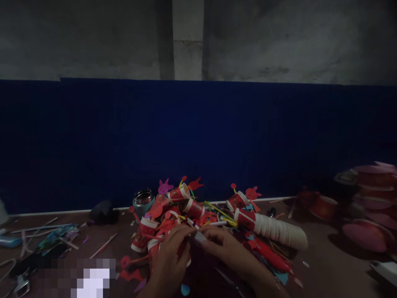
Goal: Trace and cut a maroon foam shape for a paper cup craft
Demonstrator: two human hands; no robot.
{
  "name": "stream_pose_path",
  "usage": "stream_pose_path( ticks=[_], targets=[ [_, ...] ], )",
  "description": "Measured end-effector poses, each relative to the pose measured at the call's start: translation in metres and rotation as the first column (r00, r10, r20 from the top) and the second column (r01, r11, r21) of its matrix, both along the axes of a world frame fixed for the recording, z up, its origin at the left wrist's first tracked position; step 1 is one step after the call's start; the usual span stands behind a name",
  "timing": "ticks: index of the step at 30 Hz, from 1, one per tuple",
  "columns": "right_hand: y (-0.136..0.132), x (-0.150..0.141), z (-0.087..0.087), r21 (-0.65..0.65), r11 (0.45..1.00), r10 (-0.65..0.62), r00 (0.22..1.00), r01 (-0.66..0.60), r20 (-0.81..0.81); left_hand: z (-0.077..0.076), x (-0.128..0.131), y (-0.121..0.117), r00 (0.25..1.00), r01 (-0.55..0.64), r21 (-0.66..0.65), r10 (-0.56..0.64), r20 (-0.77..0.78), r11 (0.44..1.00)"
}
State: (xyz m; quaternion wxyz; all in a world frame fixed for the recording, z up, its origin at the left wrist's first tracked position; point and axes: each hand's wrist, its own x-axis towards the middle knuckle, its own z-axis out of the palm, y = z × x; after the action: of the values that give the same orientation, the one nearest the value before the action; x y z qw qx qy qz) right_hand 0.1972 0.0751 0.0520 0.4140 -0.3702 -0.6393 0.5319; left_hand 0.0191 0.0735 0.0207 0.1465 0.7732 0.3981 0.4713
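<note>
My left hand (172, 254) and my right hand (221, 246) meet low in the middle of the view, fingers pinched together around a small pale object (198, 236) held between them; what it is I cannot make out. Right behind the hands lies a heap of red paper cups (182, 207) with straws and paper cut-outs stuck on them. A stack of nested cups (273, 229), red at one end and white along the rims, lies on its side to the right of the heap.
A glass jar (143, 200) stands behind the heap on the left. Sticks and scraps (56, 236) litter the brown table at left. Stacked red bowls and pink discs (369, 203) sit at right. A dark blue panel (198, 136) backs the table.
</note>
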Motion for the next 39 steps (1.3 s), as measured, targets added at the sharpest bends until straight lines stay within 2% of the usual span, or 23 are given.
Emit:
stream_pose_path(
  ticks=[4,9,12,14,16,18,24,32,39],
  targets=[
    [-0.002,0.001,0.004,-0.002,0.998,0.055,0.998,-0.055,-0.019,0.0,0.0,0.001,0.999,-0.046,0.041,0.046,0.01,0.998],
    [-0.002,-0.003,0.001,-0.061,0.998,-0.014,0.997,0.01,-0.081,0.005,0.002,-0.003,0.992,-0.011,0.215,0.037,-0.12,0.976],
    [-0.003,-0.007,-0.006,-0.101,0.995,-0.023,0.998,0.017,-0.065,0.005,0.003,-0.006,0.977,0.033,0.403,0.056,-0.207,0.915],
    [-0.005,-0.008,-0.008,-0.06,0.998,-0.017,1.0,0.015,-0.026,0.001,0.001,-0.006,0.963,0.053,0.535,0.098,-0.25,0.843],
    [-0.008,-0.007,-0.008,-0.006,1.0,-0.016,1.0,0.016,0.018,-0.003,-0.001,-0.005,0.952,0.055,0.6,0.14,-0.274,0.798],
    [-0.011,-0.005,-0.003,0.024,1.0,0.004,0.998,-0.006,0.064,-0.007,-0.003,-0.004,0.951,0.039,0.607,0.157,-0.266,0.793],
    [-0.017,-0.004,0.008,0.083,0.995,0.048,0.993,-0.057,0.105,-0.009,-0.005,-0.002,0.962,0.019,0.526,0.128,-0.241,0.85],
    [-0.014,-0.003,0.0,0.014,0.999,0.036,0.998,-0.037,0.059,-0.01,-0.006,-0.002,0.967,-0.002,0.526,0.136,-0.215,0.85],
    [-0.012,-0.005,-0.007,0.078,0.995,0.068,0.998,-0.067,-0.003,-0.009,-0.006,-0.003,0.968,-0.016,0.544,0.15,-0.202,0.839]
  ],
)
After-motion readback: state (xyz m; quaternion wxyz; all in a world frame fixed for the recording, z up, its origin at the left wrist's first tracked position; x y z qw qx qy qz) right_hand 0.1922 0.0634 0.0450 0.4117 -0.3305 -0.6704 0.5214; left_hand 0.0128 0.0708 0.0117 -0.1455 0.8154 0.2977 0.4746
